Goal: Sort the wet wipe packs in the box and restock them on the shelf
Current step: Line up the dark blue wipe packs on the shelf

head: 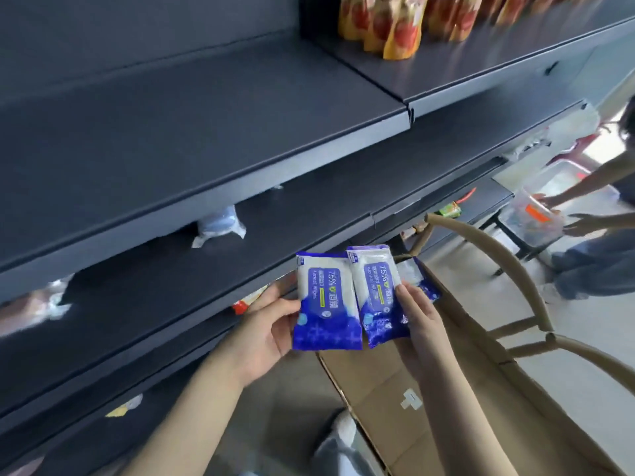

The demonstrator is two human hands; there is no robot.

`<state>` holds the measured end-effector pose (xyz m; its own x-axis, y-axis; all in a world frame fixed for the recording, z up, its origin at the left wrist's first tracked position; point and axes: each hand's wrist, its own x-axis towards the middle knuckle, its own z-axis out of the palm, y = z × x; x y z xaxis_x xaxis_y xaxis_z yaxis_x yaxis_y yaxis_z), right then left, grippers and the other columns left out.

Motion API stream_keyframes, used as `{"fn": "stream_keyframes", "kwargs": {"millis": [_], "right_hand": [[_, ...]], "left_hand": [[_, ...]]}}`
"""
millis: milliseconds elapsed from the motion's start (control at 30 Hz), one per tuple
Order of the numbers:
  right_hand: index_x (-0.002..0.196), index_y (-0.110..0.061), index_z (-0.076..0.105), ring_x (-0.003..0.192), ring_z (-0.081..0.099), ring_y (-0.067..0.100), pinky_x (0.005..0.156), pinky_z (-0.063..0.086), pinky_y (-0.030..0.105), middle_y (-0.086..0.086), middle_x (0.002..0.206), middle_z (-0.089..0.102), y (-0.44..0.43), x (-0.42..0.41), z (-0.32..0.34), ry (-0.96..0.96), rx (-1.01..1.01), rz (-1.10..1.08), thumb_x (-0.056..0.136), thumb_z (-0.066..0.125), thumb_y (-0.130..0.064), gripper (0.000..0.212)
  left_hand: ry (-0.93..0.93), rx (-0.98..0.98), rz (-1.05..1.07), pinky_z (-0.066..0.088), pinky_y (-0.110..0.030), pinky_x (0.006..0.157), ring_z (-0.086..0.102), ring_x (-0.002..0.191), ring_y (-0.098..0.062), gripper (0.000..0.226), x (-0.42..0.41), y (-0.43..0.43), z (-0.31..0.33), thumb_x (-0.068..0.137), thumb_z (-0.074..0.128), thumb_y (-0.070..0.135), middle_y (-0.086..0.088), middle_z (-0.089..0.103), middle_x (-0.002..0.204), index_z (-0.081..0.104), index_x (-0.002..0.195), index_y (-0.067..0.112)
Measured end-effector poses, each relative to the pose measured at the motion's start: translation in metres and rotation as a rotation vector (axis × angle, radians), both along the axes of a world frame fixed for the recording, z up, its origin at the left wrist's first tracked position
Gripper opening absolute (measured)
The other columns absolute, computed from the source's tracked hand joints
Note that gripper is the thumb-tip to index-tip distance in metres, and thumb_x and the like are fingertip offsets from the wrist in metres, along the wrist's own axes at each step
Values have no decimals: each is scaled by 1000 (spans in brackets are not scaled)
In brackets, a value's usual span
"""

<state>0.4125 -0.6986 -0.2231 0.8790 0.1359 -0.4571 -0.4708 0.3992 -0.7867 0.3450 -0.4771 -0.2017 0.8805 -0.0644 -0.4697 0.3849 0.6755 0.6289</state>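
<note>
My left hand (264, 333) holds one blue and white wet wipe pack (324, 304) by its left edge, label facing me. Beside it, my right hand (421, 314) grips a second wet wipe pack (378, 293), and a third pack (417, 278) shows behind my fingers. Both hands are in front of the dark middle shelf (206, 280). Below my hands stands the open cardboard box (405, 400); its inside is mostly hidden by my arms. Another pale blue pack (221, 225) lies far back on the middle shelf.
Orange and red pouches (388, 25) stand on the top shelf at the right. A wooden chair (508, 286) stands right of the box. At the far right another person's hands (570, 218) hold a clear plastic tub (536, 214). Blurred packs (44, 304) sit at the shelf's left.
</note>
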Motion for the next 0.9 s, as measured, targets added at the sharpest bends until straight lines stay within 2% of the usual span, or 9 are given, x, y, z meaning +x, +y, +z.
{"fn": "stream_keyframes", "kwargs": {"millis": [100,167,300,433,500,633,700,767,900], "right_hand": [[109,-8,62,82,69,22,67,59,31,13,99,71,40,-19,29,-77,23,87,94,57,-22,22],[112,-6,62,83,68,24,69,60,32,16,101,71,68,-39,47,-113,53,127,92,57,-21,25],[96,-14,72,77,71,22,67,60,32,15,97,73,122,-80,73,-150,117,182,92,60,-19,14],[126,-5,61,99,67,30,89,54,43,20,117,69,170,-102,101,-266,154,324,91,60,-11,35],[127,-4,60,104,66,31,94,52,45,20,119,68,193,-106,117,-294,182,356,83,64,-7,45],[108,-7,66,90,71,26,78,58,40,16,106,72,235,-98,140,-321,146,362,84,65,-6,24],[106,-8,66,93,71,27,80,58,42,16,107,72,256,-87,148,-328,169,363,90,62,-5,17],[107,-9,65,89,72,25,67,60,38,13,104,74,277,-74,154,-335,185,332,92,61,-5,16],[104,-12,65,87,72,19,70,58,30,8,102,73,323,-31,160,-378,115,228,94,61,-4,13]], "left_hand": [[-118,9,10,56,-38,82,67,100,-23,60,-31,22,18,80,57,0,-11,66,124,56,134,26],[-171,15,70,58,-40,80,68,98,-25,57,-54,41,32,83,59,1,-13,66,123,54,135,23],[-226,112,202,61,-39,73,72,93,-26,54,-102,87,64,83,61,7,-13,69,118,49,134,19],[-232,249,355,61,-38,68,73,92,-26,50,-141,134,96,79,67,11,-14,71,115,50,126,14],[-223,292,452,60,-36,64,74,88,-25,39,-153,156,109,83,67,13,-14,72,112,54,119,12],[-239,339,626,59,-32,66,73,92,-23,35,-163,199,128,81,72,20,-11,74,108,61,114,13],[-252,362,715,58,-27,67,73,94,-22,20,-162,220,131,88,69,15,-8,75,105,63,108,14],[-194,423,816,55,-23,70,71,93,-19,11,-156,240,131,89,69,17,-4,75,101,63,98,17],[-113,469,962,50,-30,84,67,93,-19,15,-128,285,127,87,70,18,-7,71,102,59,96,14]]}}
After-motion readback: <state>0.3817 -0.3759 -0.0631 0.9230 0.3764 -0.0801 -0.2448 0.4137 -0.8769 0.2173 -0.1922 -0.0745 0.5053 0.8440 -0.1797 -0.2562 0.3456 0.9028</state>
